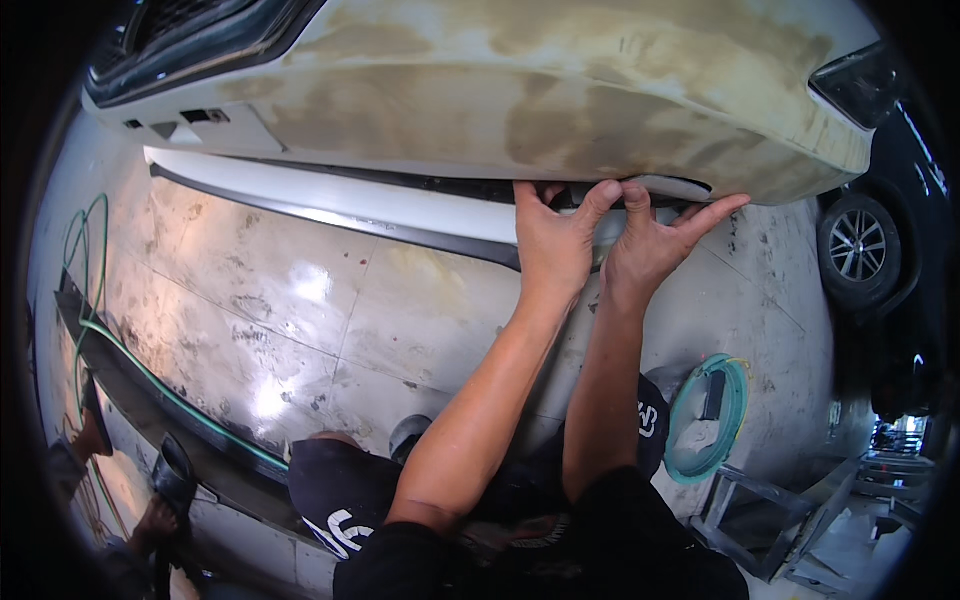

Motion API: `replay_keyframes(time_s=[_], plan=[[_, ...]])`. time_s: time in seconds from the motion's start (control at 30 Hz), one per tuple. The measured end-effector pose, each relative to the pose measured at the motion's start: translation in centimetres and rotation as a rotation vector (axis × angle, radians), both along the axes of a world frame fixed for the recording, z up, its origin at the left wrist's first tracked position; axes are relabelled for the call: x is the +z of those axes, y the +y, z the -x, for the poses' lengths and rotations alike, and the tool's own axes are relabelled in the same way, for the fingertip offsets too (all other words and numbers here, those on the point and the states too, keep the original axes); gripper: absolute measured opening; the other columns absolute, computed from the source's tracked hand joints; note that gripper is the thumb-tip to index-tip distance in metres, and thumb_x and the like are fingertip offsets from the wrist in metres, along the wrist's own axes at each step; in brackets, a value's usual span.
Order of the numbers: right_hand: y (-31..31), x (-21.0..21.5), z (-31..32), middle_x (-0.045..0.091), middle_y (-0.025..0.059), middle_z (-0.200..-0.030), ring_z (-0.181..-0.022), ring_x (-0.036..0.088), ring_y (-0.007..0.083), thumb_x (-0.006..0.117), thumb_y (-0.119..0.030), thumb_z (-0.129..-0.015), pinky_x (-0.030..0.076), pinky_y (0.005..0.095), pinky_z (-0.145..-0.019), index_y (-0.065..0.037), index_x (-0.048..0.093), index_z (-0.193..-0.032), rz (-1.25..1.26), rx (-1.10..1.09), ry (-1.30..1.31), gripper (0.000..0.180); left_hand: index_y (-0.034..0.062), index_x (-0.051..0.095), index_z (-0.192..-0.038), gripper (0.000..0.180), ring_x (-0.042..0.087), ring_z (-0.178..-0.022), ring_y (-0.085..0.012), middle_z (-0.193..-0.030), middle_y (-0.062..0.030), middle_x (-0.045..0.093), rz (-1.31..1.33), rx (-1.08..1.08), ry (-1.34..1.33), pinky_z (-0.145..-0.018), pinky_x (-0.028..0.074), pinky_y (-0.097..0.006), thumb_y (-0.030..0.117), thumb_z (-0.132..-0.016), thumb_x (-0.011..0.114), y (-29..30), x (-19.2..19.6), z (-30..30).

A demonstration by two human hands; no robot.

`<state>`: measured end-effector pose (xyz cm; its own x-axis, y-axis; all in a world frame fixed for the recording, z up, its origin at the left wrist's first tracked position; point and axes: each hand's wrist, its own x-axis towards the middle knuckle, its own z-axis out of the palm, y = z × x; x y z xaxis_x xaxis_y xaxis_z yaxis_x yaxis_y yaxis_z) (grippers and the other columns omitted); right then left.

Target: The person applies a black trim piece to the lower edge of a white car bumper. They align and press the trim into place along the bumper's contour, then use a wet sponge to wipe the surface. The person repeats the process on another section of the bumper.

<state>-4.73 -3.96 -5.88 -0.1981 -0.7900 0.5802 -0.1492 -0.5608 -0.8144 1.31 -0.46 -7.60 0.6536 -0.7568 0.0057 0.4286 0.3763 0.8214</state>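
Observation:
A car bumper, pale with brownish sanded-looking patches, spans the upper view. My left hand is at its lower edge, thumb raised and fingers partly hidden under the edge, gripping there. Close beside it, my right hand takes hold of the same edge; its thumb points up near the left thumb and one finger stretches right along the underside. A pale oval-ended area shows at the edge above the right hand. Below the bumper, a white panel with a black border runs leftward from the left hand.
Left, a green hose runs along a long dark strip. Another person's foot shows at lower left. A coiled green hose lies right of my knees on the tiled floor. Metal frames and a dark car stand right.

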Motion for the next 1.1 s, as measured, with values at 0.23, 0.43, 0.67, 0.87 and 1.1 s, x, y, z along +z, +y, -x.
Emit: replay_keyframes(time_s=[0.23,0.43,0.67,0.87,1.1], plan=[[-0.7,-1.1,0.7,-0.008,0.0216,-0.159,-0.147,0.000,0.0364,0.089,-0.030,-0.065,0.026,0.0541,-0.111,-0.013,-0.010,-0.153,-0.043,0.060,-0.071,0.134,-0.0014,0.058,-0.107,0.046,0.058,-0.094,-0.0172,-0.103,-0.0090,0.063,-0.306,0.009,-0.280,-0.084,0.045,-0.029,0.021,-0.076,0.083,1.3,1.3,-0.8],[-0.9,-1.0,0.0,-0.014,0.0248,-0.157,-0.147,-0.008,0.0354,0.087,-0.042,-0.064,0.006,0.0448,-0.117,-0.006,-0.016,-0.151,-0.055,0.170,-0.331,0.139,0.0081,0.045,-0.130,0.065,0.035,-0.131,-0.0456,-0.138,-0.0282,0.038,0.064,0.680,-1.609,-0.106,0.028,-0.059,0.018,-0.075,0.079,5.2,3.7,-0.4],[-2.3,-2.8,0.2,-0.021,0.0276,-0.154,-0.144,-0.019,0.0391,0.077,-0.065,-0.063,-0.001,0.0515,-0.116,-0.008,-0.017,-0.151,-0.071,0.152,-0.386,0.141,0.0343,0.030,-0.150,0.102,-0.002,-0.146,-0.0440,-0.159,-0.0212,0.007,-0.193,0.429,-2.292,-0.108,-0.013,-0.065,0.048,-0.064,0.083,2.0,11.6,-5.1],[-2.2,-2.4,0.1,-0.021,0.0282,-0.154,-0.143,-0.020,0.0430,0.072,-0.065,-0.069,0.000,0.0559,-0.115,-0.010,-0.014,-0.152,-0.020,0.097,-0.323,0.131,0.0333,0.023,-0.151,0.115,0.002,-0.144,-0.0486,-0.157,-0.0245,0.008,-0.199,0.507,-2.377,-0.109,0.002,-0.067,0.052,-0.057,0.087,1.9,12.2,-4.3],[-2.0,-2.7,-0.2,-0.017,0.0245,-0.156,-0.145,-0.015,0.0390,0.076,-0.054,-0.073,0.002,0.0513,-0.116,-0.008,-0.011,-0.152,0.016,0.077,-0.362,0.126,0.0344,0.030,-0.149,0.098,-0.001,-0.143,-0.0532,-0.155,-0.0316,0.007,-0.093,0.507,-2.261,-0.109,-0.005,-0.065,0.049,-0.068,0.083,1.5,11.7,-3.3]])
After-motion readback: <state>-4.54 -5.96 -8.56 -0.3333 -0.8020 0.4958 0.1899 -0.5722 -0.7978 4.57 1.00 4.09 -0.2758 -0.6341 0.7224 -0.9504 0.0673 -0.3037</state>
